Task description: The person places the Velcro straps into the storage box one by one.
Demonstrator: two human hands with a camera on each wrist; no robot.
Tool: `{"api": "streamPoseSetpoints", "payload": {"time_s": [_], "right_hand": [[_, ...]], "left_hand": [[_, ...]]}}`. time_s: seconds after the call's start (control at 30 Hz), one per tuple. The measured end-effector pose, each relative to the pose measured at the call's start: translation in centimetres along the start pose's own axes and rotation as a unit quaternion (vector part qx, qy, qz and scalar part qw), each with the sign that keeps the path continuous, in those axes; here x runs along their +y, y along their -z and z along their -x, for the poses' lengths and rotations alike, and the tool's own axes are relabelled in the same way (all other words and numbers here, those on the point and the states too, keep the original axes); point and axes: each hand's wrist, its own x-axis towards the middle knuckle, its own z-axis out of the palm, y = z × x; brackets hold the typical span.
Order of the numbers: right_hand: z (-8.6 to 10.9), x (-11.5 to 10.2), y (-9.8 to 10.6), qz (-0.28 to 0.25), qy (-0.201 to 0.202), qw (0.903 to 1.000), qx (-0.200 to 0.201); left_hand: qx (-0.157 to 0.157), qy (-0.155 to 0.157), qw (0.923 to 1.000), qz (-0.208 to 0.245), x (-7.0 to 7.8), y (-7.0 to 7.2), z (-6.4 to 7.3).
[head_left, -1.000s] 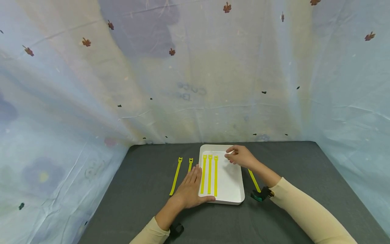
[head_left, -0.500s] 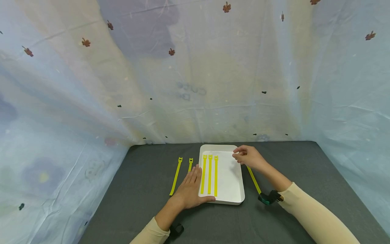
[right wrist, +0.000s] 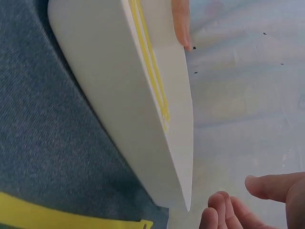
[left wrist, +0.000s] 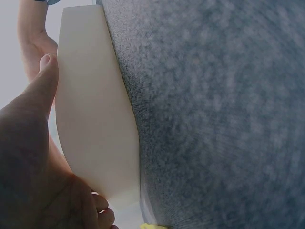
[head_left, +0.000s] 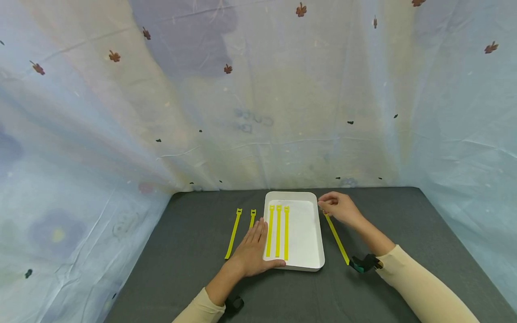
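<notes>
A white rectangular tray holds three yellow cable ties with slotted heads, laid side by side in its left half. My left hand rests along the tray's left side, fingers straight, thumb across the near corner. In the left wrist view the thumb lies along the rim. Beyond the right rim my right hand hovers at the head of another yellow cable tie on the table. The right wrist view shows a gap between that hand's thumb and fingers, nothing held.
Left of the tray lie two more cable ties, one fully visible and one partly covered by the left hand. Dark grey cloth covers the table. A patterned curtain encloses the back and sides.
My right hand has moved right, from over the tray to the head of the cable tie beside it. The left hand and the tray have stayed in place.
</notes>
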Motion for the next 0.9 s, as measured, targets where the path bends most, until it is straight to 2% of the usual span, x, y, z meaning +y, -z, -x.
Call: {"api": "streamPoseSetpoints", "payload": {"time_s": [0.5,0.9], "right_hand": [[-0.2,2.0,1.1,0.014,-0.013,0.9997,0.012],[-0.3,3.6,1.0,0.028,-0.033,0.9989,0.016]], "left_hand": [[-0.002,-0.001,1.0,0.0,0.1,0.1,0.0],[-0.005,0.003,1.0,-0.001,0.0,-0.1,0.0]]}}
